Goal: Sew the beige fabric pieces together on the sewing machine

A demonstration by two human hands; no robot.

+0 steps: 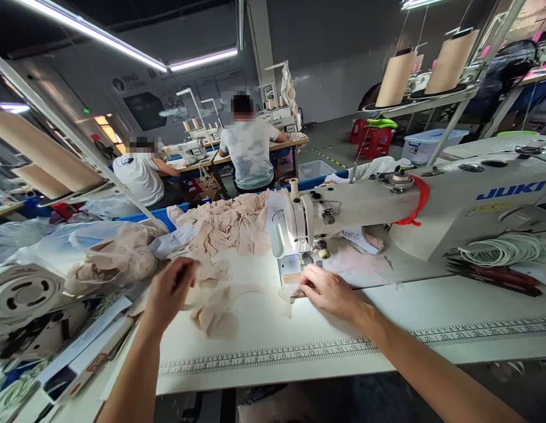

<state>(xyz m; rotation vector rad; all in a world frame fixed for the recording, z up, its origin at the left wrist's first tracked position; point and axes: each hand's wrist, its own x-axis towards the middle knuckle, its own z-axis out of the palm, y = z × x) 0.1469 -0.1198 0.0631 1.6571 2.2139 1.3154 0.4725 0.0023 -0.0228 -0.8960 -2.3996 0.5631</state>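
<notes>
My right hand [331, 289] is beside the needle plate of the sewing machine [339, 208]. Its thumb and fingers are closed on the edge of a small beige fabric piece [293, 284], which lies partly at the presser foot. To the left, my left hand [172, 289] is raised a little over the table with its fingers curled in. They are slightly blurred, and I cannot make out anything inside them. Just right of it lies a crumpled beige fabric piece [211, 314], with a thin strip trailing toward the machine.
A heap of beige fabric pieces [233, 220] lies behind the work area. Red-handled snips [497, 276] and coiled pale cord [504, 249] rest at right. A plastic bag of fabric [110, 258] stands at left. A ruler strip [273, 353] runs along the front. Two people sit ahead.
</notes>
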